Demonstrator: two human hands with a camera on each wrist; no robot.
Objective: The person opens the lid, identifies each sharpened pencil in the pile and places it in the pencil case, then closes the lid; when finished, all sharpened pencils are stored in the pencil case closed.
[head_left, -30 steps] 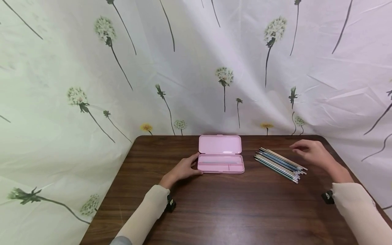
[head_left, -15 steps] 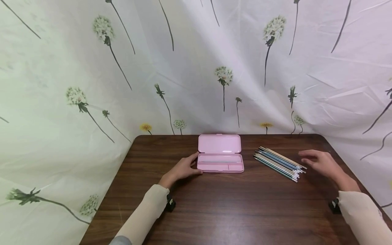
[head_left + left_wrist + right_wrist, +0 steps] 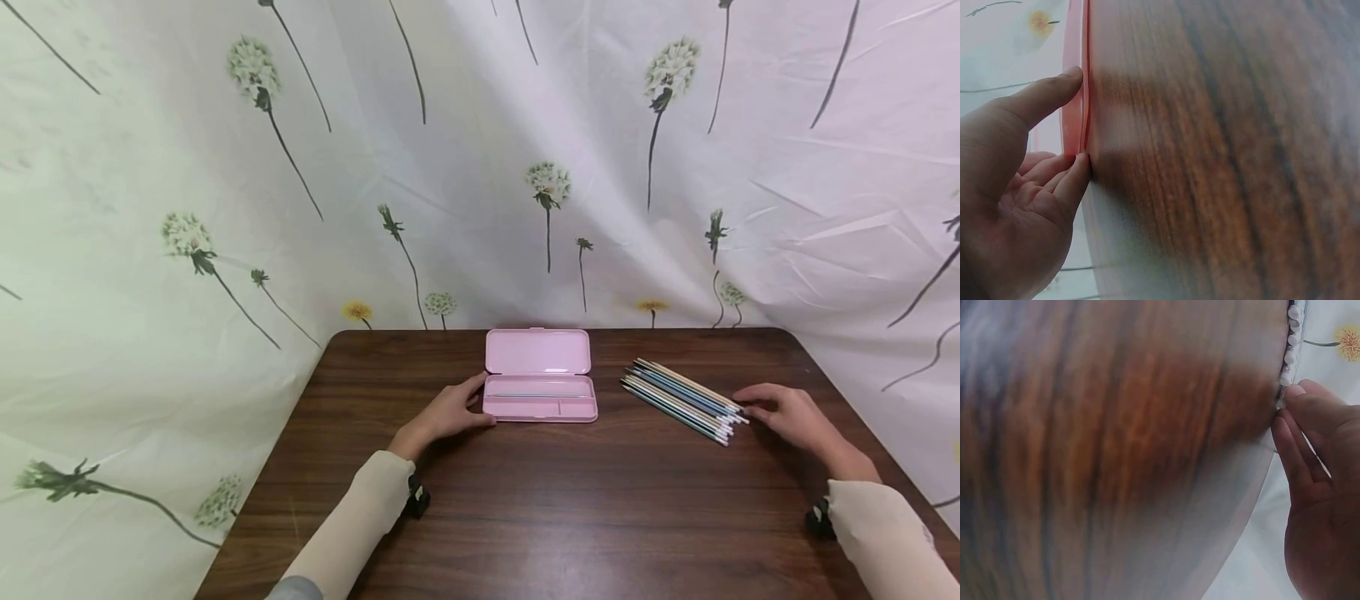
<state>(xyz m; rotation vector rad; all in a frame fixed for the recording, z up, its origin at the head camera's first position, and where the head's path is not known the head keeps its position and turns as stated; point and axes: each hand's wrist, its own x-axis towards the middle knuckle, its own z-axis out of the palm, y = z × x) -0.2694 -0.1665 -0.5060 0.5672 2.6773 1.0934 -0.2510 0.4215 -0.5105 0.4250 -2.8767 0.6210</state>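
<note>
Right hand [image 3: 795, 421] just came down to the near ends of the pencils [image 3: 678, 400] on the bench [image 3: 570, 500]; fingers [image 3: 1291, 450] touching, can't tell if pinching. Left hand [image 3: 444, 412] hasn't moved, gripping the open case [image 3: 538, 350] by its left end; reads as pick-up starting.

One case [image 3: 537, 352], one table [image 3: 555, 508], two hands [image 3: 446, 411] [image 3: 793, 415], many overlapping pencils [image 3: 678, 398]

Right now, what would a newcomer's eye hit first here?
The open pink pencil case near the far edge of the table, the left hand gripping its left end. Then the pencils bundled to its right, the right hand at their right ends. Dandelion-print cloth hangs behind the table.
</note>
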